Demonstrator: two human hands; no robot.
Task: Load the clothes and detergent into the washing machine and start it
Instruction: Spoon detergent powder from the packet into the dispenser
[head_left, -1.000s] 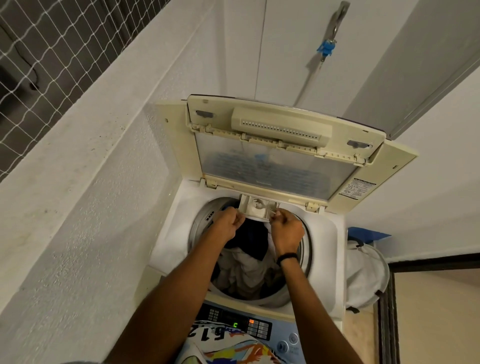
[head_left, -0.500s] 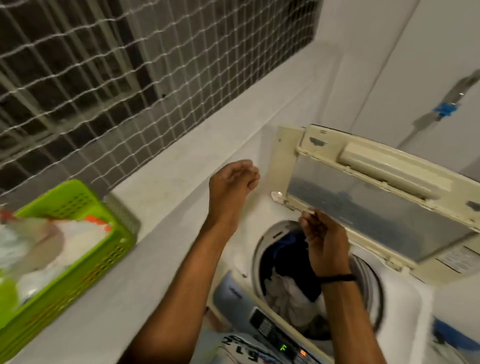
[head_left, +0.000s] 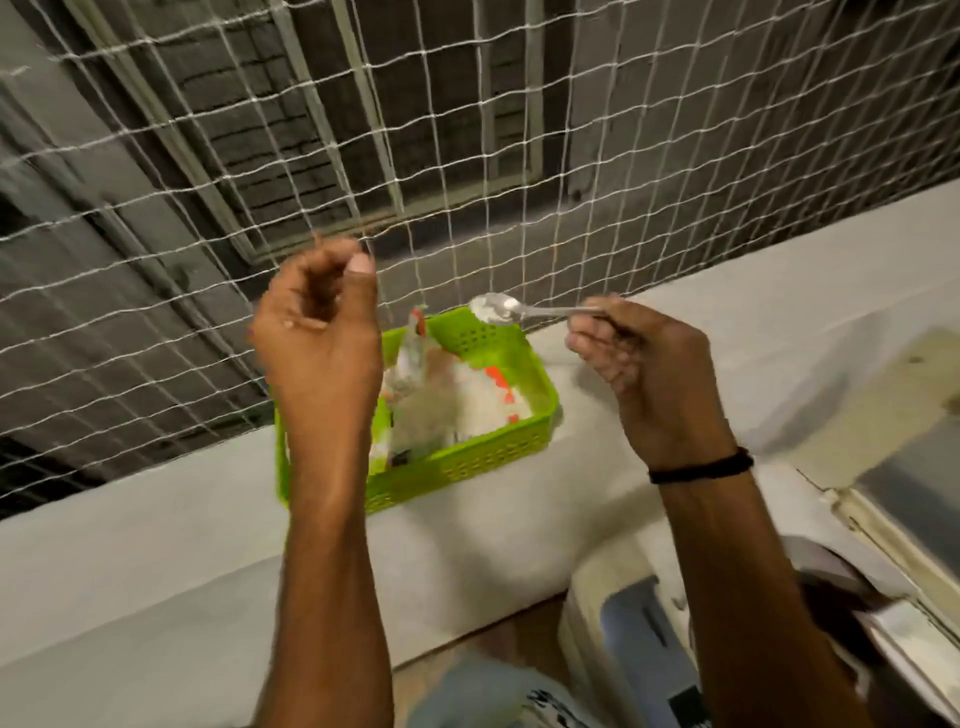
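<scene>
My right hand (head_left: 644, 369) pinches the handle of a metal spoon (head_left: 511, 310), whose bowl carries traces of white powder and hovers over the far corner of a green basket (head_left: 498, 457). The basket stands on a white ledge and holds a white detergent packet (head_left: 480, 400) with orange print. My left hand (head_left: 317, 332) is raised in front of the basket's left side, fingers curled, holding nothing. The washing machine (head_left: 639, 644) shows only at the lower right, with its blue control panel, part of the drum opening and the raised lid (head_left: 904, 467).
A white ledge (head_left: 156, 530) runs across the frame. A white net (head_left: 467, 156) hangs right behind the basket in front of a dark barred window. The view is blurred from head motion.
The view swung left from the washing machine to the basket on the ledge. Both hands left the drum area and rose over the basket, the right one bringing the spoon along.
</scene>
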